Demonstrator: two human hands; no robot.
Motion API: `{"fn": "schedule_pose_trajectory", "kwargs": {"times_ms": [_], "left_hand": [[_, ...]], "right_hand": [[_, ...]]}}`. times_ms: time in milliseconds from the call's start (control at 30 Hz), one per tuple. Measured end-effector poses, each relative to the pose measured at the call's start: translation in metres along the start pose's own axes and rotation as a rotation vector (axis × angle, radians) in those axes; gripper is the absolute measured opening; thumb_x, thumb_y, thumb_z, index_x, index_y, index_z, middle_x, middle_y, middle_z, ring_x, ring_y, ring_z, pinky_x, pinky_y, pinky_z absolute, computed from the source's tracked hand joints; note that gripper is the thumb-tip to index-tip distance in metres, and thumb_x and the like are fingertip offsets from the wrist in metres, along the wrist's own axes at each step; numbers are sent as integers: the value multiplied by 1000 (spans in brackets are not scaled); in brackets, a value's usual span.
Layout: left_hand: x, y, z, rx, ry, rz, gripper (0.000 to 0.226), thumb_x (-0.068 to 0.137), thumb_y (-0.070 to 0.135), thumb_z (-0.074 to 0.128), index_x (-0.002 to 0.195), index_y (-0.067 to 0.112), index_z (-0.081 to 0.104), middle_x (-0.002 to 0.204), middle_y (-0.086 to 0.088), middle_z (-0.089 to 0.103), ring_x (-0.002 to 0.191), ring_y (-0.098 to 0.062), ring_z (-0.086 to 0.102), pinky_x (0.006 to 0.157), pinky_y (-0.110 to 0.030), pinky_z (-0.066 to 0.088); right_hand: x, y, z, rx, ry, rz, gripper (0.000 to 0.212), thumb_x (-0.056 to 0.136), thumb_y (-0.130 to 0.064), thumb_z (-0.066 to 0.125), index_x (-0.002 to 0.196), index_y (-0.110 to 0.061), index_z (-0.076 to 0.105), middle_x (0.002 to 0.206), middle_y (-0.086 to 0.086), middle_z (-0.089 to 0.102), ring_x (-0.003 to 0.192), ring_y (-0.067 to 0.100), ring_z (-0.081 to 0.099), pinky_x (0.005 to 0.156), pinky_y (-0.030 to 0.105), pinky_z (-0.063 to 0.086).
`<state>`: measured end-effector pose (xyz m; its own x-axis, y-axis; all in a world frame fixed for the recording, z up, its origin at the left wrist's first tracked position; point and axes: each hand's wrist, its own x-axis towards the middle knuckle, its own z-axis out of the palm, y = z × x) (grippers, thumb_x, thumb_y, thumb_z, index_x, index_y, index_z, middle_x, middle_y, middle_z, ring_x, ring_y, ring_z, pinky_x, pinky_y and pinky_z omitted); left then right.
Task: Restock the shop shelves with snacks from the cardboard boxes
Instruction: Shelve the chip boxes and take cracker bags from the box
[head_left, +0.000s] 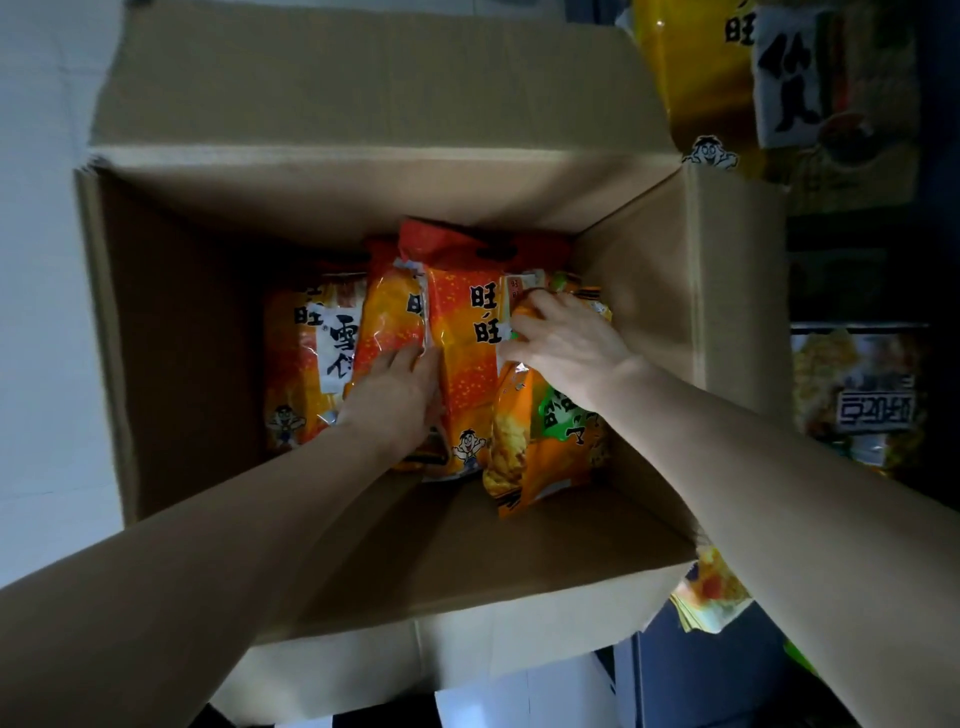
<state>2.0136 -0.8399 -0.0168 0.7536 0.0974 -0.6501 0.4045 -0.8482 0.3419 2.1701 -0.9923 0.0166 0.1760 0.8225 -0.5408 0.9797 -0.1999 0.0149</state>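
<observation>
One orange-red snack bag in cardboard box: left hand grips it, right hand pinches its edge.

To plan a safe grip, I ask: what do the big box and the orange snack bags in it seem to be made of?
The box looks like brown cardboard, matt: dull even surface, thick flaps folded at creases. The orange snack bags look like thin glossy plastic film, probably: bright highlights and crinkles cross the print.
</observation>
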Motion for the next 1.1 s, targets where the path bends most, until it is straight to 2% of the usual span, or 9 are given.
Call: {"fn": "schedule_pose_trajectory", "kwargs": {"times_ms": [100,200,300,400,533,633,767,933,1100], "left_hand": [[-2,3,0,-157,-25,-24,74,94,32,61,153,18,18,150,-11,38,135,-31,40,108,-41,38],[1,11,-1,-450,5,-152,70,91,27,67,146,18,25,127,-12,59,109,-29,61,82,-34,48],[11,16,3,-694,-26,-298,78,91,31,68,147,14,17,132,-13,57,115,-33,60,89,-41,49],[29,22,7,-854,-67,-365,78,86,39,72,143,12,26,138,-11,53,123,-34,54,95,-41,46],[53,27,10,-985,-99,-378,80,78,44,78,142,19,37,136,-7,56,123,-31,55,101,-44,47],[53,29,5,-1002,-92,-367,73,81,38,77,141,23,38,132,-5,58,117,-28,59,88,-35,48],[21,21,-13,-921,-38,-357,74,86,38,73,144,20,31,131,-6,58,75,-12,60,62,-23,44],[-51,-7,-73,-931,48,-375,67,87,36,71,142,26,33,136,-5,56,119,-34,58,95,-49,47],[-129,-36,-146,-956,102,-300,75,84,40,74,142,51,27,136,1,57,123,-33,56,101,-64,42]], "right_hand": [[-3,3,-6,46,120,-4,30,51,-4,95,72,-17,78,73,8,63,85,39,62,55,34,46],[-7,3,-13,74,198,32,28,45,-3,96,62,-14,76,66,5,59,79,35,61,53,29,38],[-16,6,-12,133,275,92,24,57,-4,90,77,-7,77,80,12,62,90,38,59,62,39,48],[-22,3,-16,181,296,95,18,62,-6,89,74,-5,76,100,14,63,111,41,57,80,47,53],[-26,-1,-18,174,212,26,9,70,-9,83,65,-12,76,139,9,55,141,40,36,110,52,37],[-29,0,-21,192,157,31,17,71,-8,83,60,-14,71,153,8,43,147,40,25,114,52,29],[-48,-4,-30,194,162,65,19,67,1,83,58,-10,70,145,16,51,143,43,33,114,54,31],[-90,-25,-70,197,145,309,19,67,0,81,80,-14,76,121,14,64,129,50,46,94,60,47],[-141,-60,-132,355,165,627,35,74,-11,79,106,-19,67,122,6,62,130,42,42,92,56,50]]}}
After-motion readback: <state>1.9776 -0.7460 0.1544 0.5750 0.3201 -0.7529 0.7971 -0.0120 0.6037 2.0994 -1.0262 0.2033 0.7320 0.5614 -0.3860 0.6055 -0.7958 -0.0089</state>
